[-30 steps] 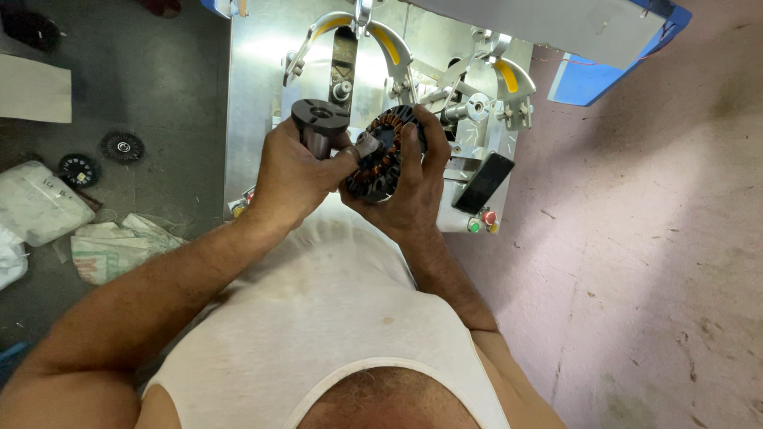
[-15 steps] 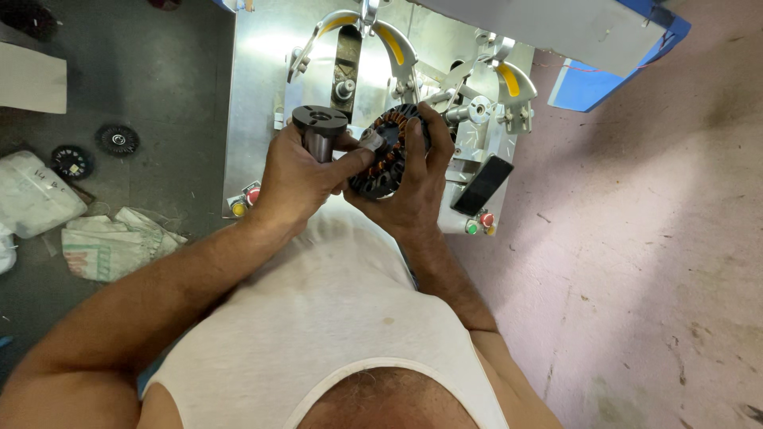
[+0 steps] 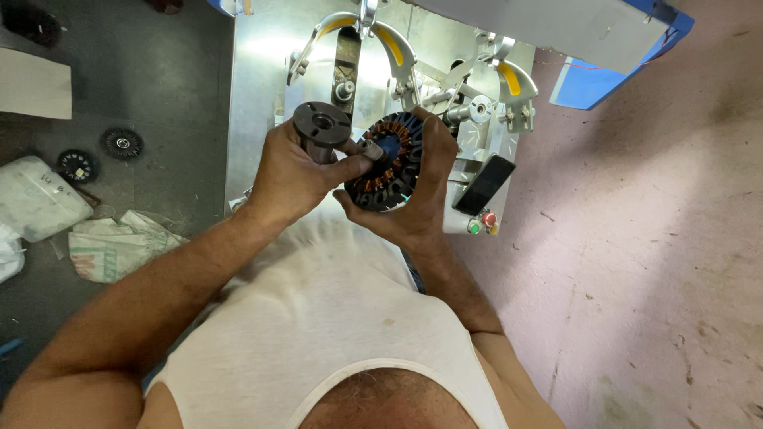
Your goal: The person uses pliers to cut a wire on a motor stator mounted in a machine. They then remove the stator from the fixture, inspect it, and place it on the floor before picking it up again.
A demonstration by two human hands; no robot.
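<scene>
Head view, frame centre: left hand (image 3: 294,171) fingers grip a flanged steel shaft (image 3: 321,131), its end at the stator (image 3: 389,163). Right hand (image 3: 417,191) fingers wrap the stator, above the surface (image 3: 254,95).

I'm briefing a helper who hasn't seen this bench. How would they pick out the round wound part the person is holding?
Start at the shiny metal machine ahead of the person. In front of it the right hand cups a dark round stator, while the left hand holds a grey flanged metal cylinder against it. Only the stator has a ring of copper coils.
</scene>
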